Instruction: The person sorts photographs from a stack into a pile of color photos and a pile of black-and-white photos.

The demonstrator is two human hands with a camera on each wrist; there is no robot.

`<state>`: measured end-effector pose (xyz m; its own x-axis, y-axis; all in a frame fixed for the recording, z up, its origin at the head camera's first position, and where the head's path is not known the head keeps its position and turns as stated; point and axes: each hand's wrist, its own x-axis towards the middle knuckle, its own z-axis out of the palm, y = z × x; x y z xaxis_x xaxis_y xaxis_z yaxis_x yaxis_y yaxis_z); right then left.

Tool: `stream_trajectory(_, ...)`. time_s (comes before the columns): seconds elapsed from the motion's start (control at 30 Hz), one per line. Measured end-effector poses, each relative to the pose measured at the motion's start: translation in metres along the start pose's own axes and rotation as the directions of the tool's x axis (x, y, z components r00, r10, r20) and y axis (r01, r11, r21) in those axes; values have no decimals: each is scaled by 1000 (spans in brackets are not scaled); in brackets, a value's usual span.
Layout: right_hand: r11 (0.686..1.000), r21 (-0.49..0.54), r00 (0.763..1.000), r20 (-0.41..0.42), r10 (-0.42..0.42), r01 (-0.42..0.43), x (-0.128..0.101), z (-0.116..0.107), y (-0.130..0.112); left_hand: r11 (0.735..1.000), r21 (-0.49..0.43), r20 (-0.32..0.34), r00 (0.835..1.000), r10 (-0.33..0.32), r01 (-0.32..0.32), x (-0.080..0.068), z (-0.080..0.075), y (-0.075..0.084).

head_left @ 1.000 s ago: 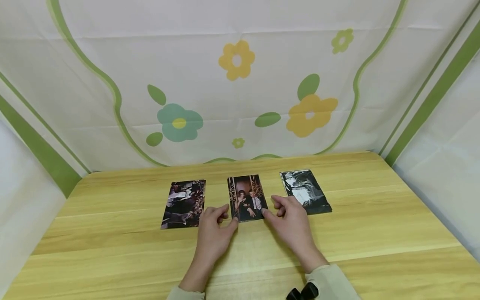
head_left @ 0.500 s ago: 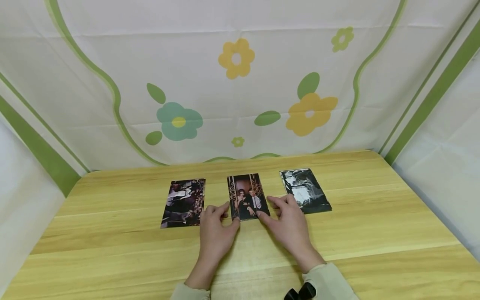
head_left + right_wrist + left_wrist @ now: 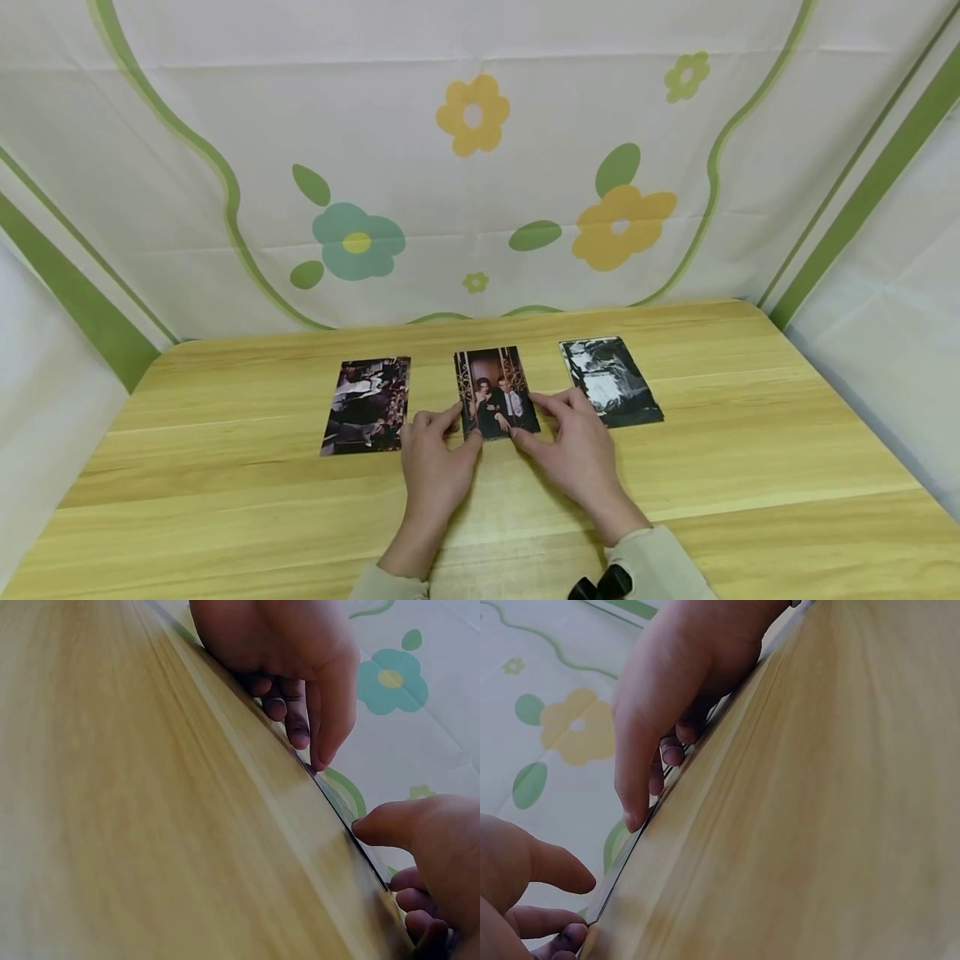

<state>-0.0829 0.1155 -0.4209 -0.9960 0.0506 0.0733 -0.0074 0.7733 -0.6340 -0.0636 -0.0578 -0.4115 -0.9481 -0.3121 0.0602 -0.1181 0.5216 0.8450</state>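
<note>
- Head view: three photographs are lying in a row on the wooden table, toward its far edge.
- The middle photograph is lying flat between the left photograph and the right photograph, apart from both.
- The left hand is pinching the near left corner of the middle photograph, thumb and forefinger curling at its edge.
- The right hand is pinching the near right corner in the same way.
- Wrist views: fingertips of both hands are touching the photograph's thin edge at table level.
- A flowered cloth is hanging behind the table.
</note>
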Motion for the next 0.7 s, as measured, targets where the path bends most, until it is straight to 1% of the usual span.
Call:
stream_trajectory(0.13, 1000, 7, 1000, 1, 4, -4, -1, 0, 1, 999, -19, 23, 999, -32, 32, 0, -1, 0)
stream_trajectory(0.37, 999, 33, 1000, 10, 26, -27, -1, -1, 0, 998, -27, 85, 995, -61, 63, 1, -4, 1)
stream_trajectory(0.5, 999, 33, 999, 11, 30, -30, -1, -1, -1, 997, -13, 89, 994, -70, 71, 2, -5, 2)
stream_trajectory(0.7, 1000, 23, 1000, 4, 20, -20, -1, 0, -1, 998, 26, 82, 995, -52, 50, 1, -4, 2)
